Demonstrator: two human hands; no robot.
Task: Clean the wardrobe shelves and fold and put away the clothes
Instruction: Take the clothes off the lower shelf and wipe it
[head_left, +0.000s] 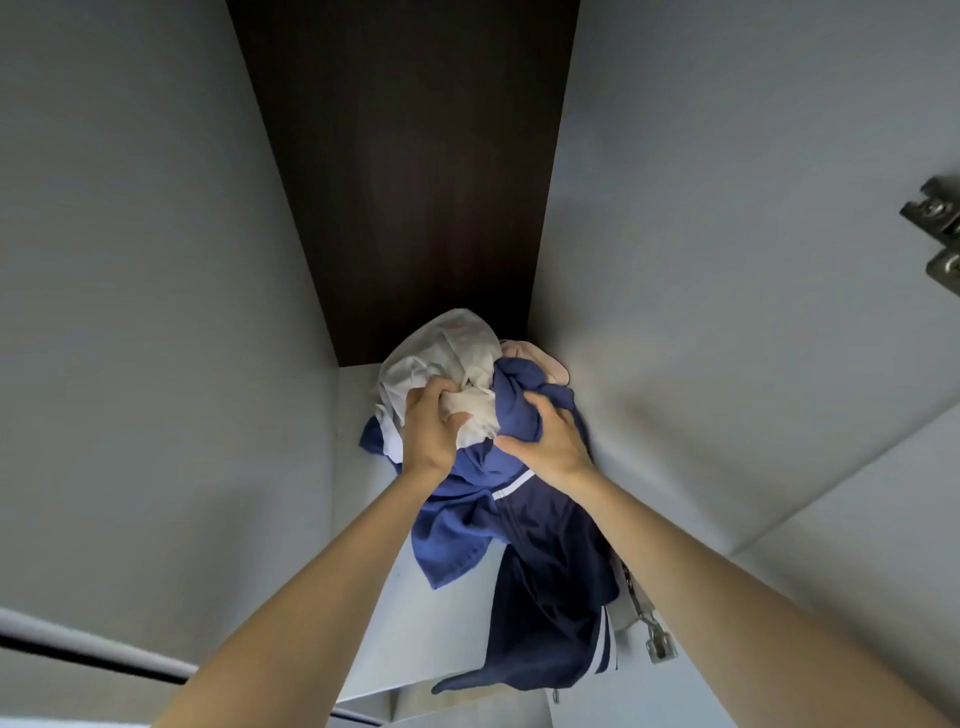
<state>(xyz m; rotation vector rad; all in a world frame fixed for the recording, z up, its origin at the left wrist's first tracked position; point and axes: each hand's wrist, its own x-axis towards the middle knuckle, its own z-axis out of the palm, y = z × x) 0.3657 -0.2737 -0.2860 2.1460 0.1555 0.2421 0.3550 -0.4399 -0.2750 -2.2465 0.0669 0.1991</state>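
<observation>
A crumpled heap of clothes lies on a pale wardrobe shelf, deep in the compartment. On top is a white garment; under and beside it is blue cloth, and a pink piece shows at the back right. A dark navy garment with white stripes hangs over the shelf's front edge. My left hand grips a fold of the white garment. My right hand grips the blue cloth next to it.
Grey side walls close in the compartment at left and right, and a dark brown back panel rises behind the heap. Metal door hinges sit at the right edge, and another hinge is near the shelf front.
</observation>
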